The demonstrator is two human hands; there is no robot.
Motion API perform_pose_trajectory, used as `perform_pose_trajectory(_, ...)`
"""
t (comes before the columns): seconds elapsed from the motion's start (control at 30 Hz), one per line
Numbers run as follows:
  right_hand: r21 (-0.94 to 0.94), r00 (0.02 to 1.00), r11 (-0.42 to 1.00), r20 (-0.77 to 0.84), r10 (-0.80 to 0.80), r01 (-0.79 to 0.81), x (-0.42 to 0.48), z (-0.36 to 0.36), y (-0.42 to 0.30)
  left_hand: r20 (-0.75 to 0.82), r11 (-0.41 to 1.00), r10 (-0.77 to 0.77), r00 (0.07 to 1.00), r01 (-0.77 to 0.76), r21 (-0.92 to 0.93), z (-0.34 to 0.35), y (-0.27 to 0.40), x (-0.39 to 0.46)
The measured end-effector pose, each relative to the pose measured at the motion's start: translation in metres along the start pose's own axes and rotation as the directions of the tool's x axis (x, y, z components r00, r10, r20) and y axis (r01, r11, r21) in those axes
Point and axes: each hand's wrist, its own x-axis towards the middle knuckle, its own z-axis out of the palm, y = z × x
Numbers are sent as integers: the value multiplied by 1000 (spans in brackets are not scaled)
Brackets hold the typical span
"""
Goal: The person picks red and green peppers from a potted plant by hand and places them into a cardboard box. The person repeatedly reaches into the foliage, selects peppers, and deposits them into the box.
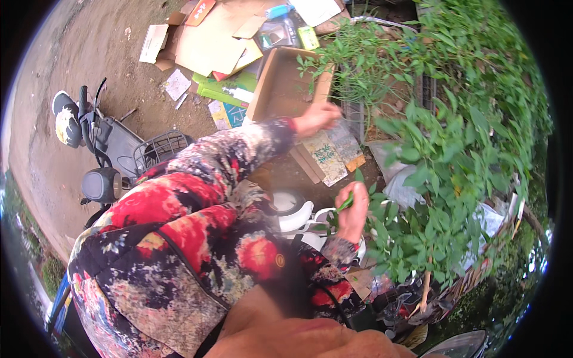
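My right hand (352, 210) is curled around a green chili pepper (345, 203), whose tip shows between the fingers. Leafy green plants (429, 223), apparently pepper plants, grow close beside this hand. Farther up, my left hand (320, 118) reaches out with curled fingers, slightly blurred; I cannot see whether anything is in them. It hovers by the near end of an open cardboard box (286, 85). Thin-leaved green plants (358, 71) hang over the box's right edge. Below that hand lies a flattened printed carton (326, 156).
Flattened cardboard (206, 44) and a green carton (241, 85) lie around the box. An electric scooter (112, 143) with a wire basket (162, 147) stands on the dirt ground (98, 49) at left. White plastic items (295, 215) are below my arms. Pale plastic sheeting (403, 185) lies under the plants.
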Motion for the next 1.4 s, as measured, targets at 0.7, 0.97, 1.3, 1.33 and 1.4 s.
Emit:
perform_pose_trajectory(0.7, -184, 777, 759, -50, 627, -624, 81, 4, 214, -608, 453, 62, 792, 520, 724, -377, -198, 231)
perform_pose_trajectory(0.97, -170, 799, 786, -15, 601, -595, 94, 10, 222, -497, 354, 242, 833, 402, 845, -348, -167, 256)
perform_pose_trajectory(1.3, -236, 854, 827, -27, 520, -510, 48, 31, 176, -331, 411, 377, 865, 164, 896, -278, -15, 53)
perform_pose_trajectory(1.33, -274, 865, 834, 18, 502, -479, 51, 24, 177, -344, 427, 415, 842, 153, 891, -288, 0, 35)
perform_pose_trajectory(1.4, -273, 870, 840, 21, 493, -470, 48, 35, 163, -406, 546, 388, 827, 148, 824, -282, 57, 1)
